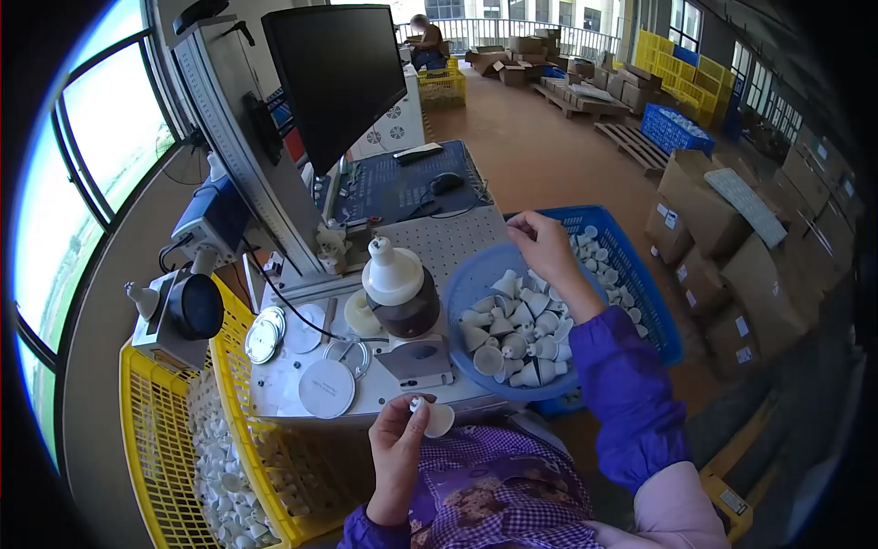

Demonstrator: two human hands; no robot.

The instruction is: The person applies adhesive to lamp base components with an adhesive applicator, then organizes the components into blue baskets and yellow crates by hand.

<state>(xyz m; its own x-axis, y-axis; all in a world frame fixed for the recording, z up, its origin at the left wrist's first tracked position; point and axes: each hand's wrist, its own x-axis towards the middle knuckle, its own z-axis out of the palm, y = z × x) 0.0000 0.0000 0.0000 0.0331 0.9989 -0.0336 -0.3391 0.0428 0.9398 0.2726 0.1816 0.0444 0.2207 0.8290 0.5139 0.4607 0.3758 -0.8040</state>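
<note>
My left hand (395, 453) is closed on a small white funnel-shaped lamp housing (440, 420), held by its narrow end just in front of the table edge. My right hand (547, 249) is raised over the far rim of a round blue basin (455, 343). Its thumb and fingertips are pinched together, and I cannot make out whether anything is between them. Several similar white housings (523, 317) fill the basin. Left of the basin, a larger white bulb-shaped piece (393, 272) stands upright on a dark round fixture (409, 311).
A marking machine with a lens head (197, 308) and monitor (337, 78) stands at the left. Flat discs (326, 389) lie on the table. Yellow crates (142, 439) of white parts sit below left; a blue crate (666, 311) is behind the basin. Cardboard boxes (700, 197) stand right.
</note>
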